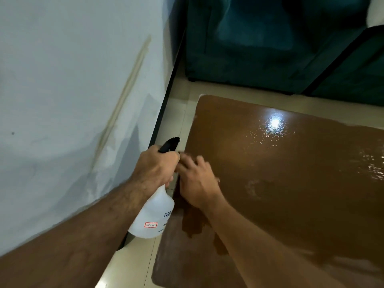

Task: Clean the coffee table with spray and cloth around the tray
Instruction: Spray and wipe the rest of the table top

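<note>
A white translucent spray bottle (154, 213) with a black trigger head (169, 144) hangs beside the left edge of the brown coffee table (291, 183). My left hand (154, 166) grips its neck, fingers round the trigger. My right hand (196, 179) lies over the table's left edge right beside the left hand. Its blurred fingers stretch toward the nozzle and I see nothing in them. Spray droplets glisten on the tabletop around a light reflection (275, 122), and wet streaks (193, 225) show under my right forearm. No cloth or tray is in view.
A pale wall (72, 90) with a dark skirting strip (166, 100) runs close along the left. A narrow band of cream floor tiles (176, 113) separates it from the table. A teal sofa (270, 38) stands beyond the table's far edge.
</note>
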